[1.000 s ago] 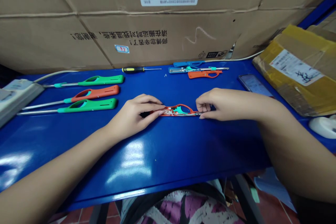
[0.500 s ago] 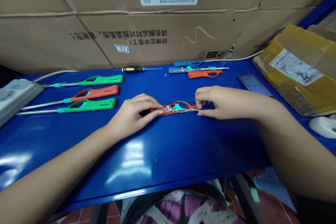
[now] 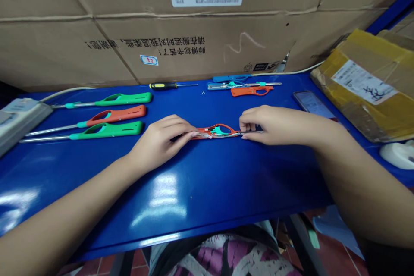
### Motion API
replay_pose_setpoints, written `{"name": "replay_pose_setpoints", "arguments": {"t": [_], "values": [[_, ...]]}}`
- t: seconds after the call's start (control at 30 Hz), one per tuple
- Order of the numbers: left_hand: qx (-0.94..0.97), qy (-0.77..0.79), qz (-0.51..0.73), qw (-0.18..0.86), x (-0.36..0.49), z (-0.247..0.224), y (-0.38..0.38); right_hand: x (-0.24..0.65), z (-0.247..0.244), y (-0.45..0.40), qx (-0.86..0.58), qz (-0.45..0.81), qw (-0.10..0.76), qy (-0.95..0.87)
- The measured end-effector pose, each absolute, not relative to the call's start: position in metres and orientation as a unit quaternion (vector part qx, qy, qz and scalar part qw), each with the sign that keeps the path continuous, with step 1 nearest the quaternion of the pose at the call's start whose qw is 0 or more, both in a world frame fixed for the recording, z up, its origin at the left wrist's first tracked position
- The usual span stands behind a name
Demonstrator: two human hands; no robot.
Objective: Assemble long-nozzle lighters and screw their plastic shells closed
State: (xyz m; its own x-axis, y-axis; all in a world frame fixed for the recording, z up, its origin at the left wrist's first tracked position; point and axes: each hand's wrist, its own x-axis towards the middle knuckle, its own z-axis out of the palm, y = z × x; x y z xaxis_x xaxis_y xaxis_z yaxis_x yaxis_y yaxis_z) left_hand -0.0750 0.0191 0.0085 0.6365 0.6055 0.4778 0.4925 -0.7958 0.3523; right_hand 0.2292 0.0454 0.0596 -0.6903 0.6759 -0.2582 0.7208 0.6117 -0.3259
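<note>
An orange gas lighter [image 3: 228, 128] lies with its casing apart on the blue table, its turquoise trigger, thin wires and inner parts exposed. At its left end, my left hand [image 3: 168, 136] pinches a pale inner part between thumb and fingers; most of that part is hidden. My right hand [image 3: 263, 124] is closed around the lighter's other end, where a short stretch of the dark metal tube shows between the fingers. Behind the hands lie an opened blue lighter [image 3: 223, 86] and a loose orange casing half [image 3: 241, 92].
Three closed lighters, including a green one [image 3: 124, 98], lie at the left beside a power strip [image 3: 24, 116]. A screwdriver [image 3: 163, 86] lies before the large cardboard box [image 3: 113, 62]. At the right are a phone [image 3: 312, 104], a taped parcel [image 3: 355, 108] and a white object [image 3: 399, 155].
My left fingertips have shifted slightly left and a white inner piece sits lower, near the casing's front edge. More metal tube shows at my right fingers.
</note>
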Motion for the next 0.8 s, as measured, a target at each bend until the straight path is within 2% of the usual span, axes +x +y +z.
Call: {"name": "replay_pose_setpoints", "arguments": {"t": [0.3,0.8], "values": [[0.897,0.26,0.339,0.115,-0.0733,0.0099,0.0151,0.2275,0.0582,0.0442,0.387,-0.2,0.051,0.899],[0.942,0.202,0.234,0.135,-0.0769,0.0104,0.0154,0.2286,0.0591,0.0443,0.392,-0.188,0.07,0.898]]}}
